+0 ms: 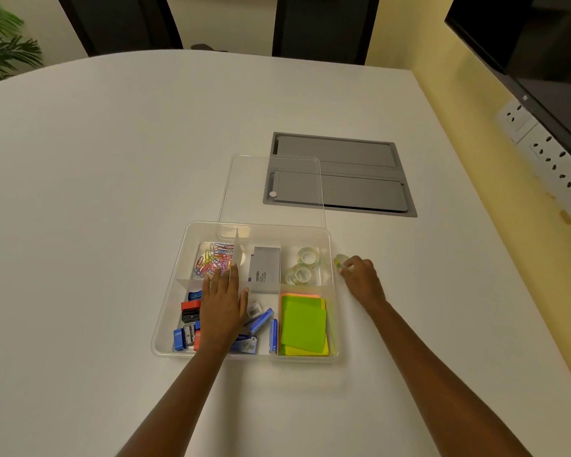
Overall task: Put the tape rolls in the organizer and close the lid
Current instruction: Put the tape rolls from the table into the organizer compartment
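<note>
- White table, one grey cable hatch beyond.
- One clear organizer, open; its lid lies flat just behind.
- Left hand flat over organizer, fingers spread, holding nothing.
- Right hand outside right wall, fingertips pinching one tape roll.
- Two tape rolls already in back-right compartment; looks light, stiff, slick, best pinched by the rim.

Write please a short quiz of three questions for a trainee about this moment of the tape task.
1. True or false: the lid is closed on the organizer.
2. Which hand grips a tape roll outside the organizer? A left, B right.
3. Fill in: the green sticky notes lie in the near ____ compartment.

Key: 1 false, it lies behind on the table. 2 B, the right hand; the left hand rests flat over the organizer. 3 right.
</note>
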Tool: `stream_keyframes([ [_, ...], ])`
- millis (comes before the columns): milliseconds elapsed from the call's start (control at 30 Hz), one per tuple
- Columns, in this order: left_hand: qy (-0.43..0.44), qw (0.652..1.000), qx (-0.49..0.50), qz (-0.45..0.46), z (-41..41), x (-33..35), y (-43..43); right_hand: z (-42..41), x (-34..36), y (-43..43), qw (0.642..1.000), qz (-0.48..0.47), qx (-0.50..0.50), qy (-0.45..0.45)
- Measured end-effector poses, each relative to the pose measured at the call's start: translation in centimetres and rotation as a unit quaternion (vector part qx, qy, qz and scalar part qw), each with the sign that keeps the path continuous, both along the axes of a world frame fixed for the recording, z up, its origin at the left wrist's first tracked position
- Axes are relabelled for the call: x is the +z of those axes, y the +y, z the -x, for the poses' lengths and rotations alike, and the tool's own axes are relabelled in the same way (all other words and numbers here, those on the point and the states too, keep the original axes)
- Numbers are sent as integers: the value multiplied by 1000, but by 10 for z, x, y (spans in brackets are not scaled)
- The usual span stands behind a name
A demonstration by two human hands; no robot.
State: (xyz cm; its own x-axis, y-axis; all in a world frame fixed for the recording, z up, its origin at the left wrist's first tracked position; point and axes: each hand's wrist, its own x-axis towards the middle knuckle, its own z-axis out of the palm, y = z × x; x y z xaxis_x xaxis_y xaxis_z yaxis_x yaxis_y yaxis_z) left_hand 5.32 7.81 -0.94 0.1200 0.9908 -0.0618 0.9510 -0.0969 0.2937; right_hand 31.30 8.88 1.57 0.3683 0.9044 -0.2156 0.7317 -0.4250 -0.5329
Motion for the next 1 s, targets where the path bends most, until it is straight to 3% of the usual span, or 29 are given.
stream_keyframes([
  [100,-9,1000,4,8,-1,2,0,4,13,-5,996,-85,8,10],
  [200,-16,1000,9,22,-2,3,0,11,24,-9,986,-136,90,-16],
  [400,4,1000,1,18,0,4,-1,27,23,-8,973,-78,194,-93],
  [767,-5,999,8,31,-2,4,0,36,21,14,970,-12,192,-147],
  [1000,-5,1000,1,29,-1,2,0,30,31,18,982,-117,108,-98],
])
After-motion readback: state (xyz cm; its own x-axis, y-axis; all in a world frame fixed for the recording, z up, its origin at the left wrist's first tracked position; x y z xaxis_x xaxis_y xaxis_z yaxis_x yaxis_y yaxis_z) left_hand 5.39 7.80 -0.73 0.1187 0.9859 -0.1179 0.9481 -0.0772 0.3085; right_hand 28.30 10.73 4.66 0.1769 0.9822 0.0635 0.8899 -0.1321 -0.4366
